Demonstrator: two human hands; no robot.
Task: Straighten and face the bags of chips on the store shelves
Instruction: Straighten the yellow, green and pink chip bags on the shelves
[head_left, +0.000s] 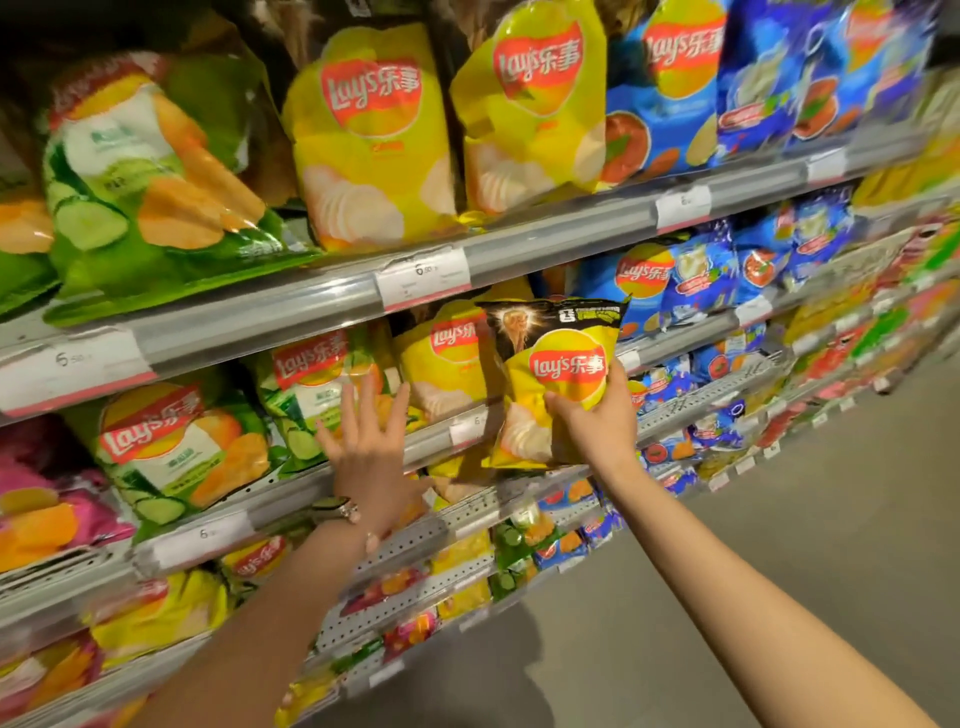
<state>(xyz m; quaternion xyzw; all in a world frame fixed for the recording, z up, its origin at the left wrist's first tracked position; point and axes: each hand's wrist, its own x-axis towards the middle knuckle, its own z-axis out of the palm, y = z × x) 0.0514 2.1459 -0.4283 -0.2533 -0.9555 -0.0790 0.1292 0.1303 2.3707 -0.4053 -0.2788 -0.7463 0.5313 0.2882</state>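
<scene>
White price labels (423, 278) on grey shelf rails (311, 301) above the hands; grey floor (779, 545) right of them.

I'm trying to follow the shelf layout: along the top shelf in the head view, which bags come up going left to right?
Green cucumber bag → yellow bag → second yellow bag → blue bag → darker blue bags, blurred at the far right.

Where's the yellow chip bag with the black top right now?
The yellow bag with the black top is held in the right hand, right of centre, before the second shelf's yellow bags.
</scene>
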